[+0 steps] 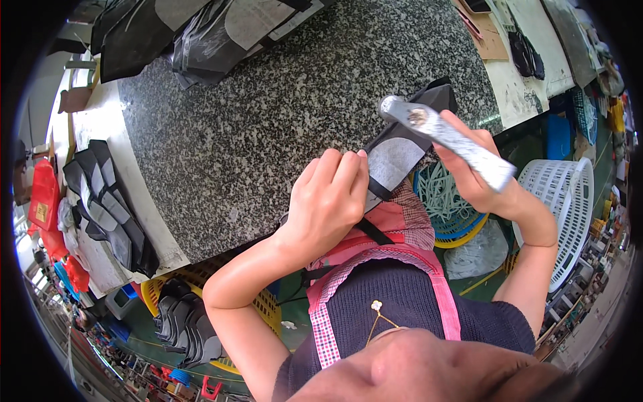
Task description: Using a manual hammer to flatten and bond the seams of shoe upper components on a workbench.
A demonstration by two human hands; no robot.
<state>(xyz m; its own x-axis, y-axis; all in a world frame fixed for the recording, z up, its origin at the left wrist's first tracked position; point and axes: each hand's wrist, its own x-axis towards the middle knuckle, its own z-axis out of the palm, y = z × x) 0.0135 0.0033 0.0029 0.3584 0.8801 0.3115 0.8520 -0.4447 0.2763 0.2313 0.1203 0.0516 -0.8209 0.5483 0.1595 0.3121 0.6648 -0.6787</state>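
My left hand (329, 201) presses down on a black and grey cut piece (396, 157) that lies over the near edge of a speckled granite slab (268, 120). My right hand (479, 171) grips the handle of a metal hammer (442, 136), its round head raised just above the far end of the piece. The part of the piece under my left fingers is hidden.
Stacks of similar black and grey pieces lie at the slab's far end (201, 33) and on the white bench to the left (110, 208). A yellow basket of pieces (194, 315) sits below left. A blue-and-yellow basket of pale strips (449, 201) and a white basket (569, 201) stand to the right.
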